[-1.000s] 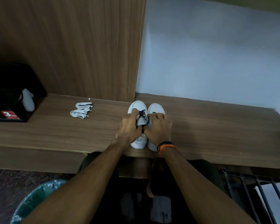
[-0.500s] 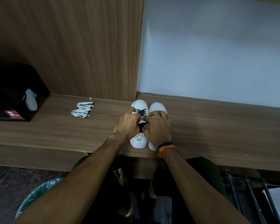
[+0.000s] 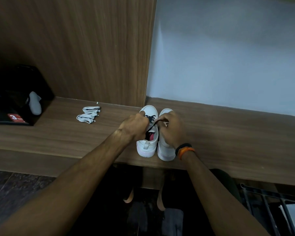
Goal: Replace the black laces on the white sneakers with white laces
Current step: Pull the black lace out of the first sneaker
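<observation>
Two white sneakers stand side by side on the wooden shelf [image 3: 228, 133], toes toward the wall: the left sneaker [image 3: 147, 145] and the right sneaker [image 3: 165, 150]. A black lace [image 3: 151, 119] is threaded in the left sneaker's front eyelets, and a loose strand runs back over its pink-lined opening. My left hand [image 3: 134, 126] rests on the left sneaker's side, gripping it. My right hand [image 3: 170, 128] lies over the right sneaker and pinches the black strand. Two bundled white laces [image 3: 89, 114] lie on the shelf to the left.
A black open box [image 3: 15, 99] with a red label and a pale object inside stands at the far left. A wood panel and a pale wall rise behind the shelf. A dark metal rack [image 3: 271, 210] sits at the lower right. My feet are on the dark floor below.
My hands have drawn apart over the left sneaker. The right hand has pulled a black strand loose, and the shoe's pink-lined opening now shows.
</observation>
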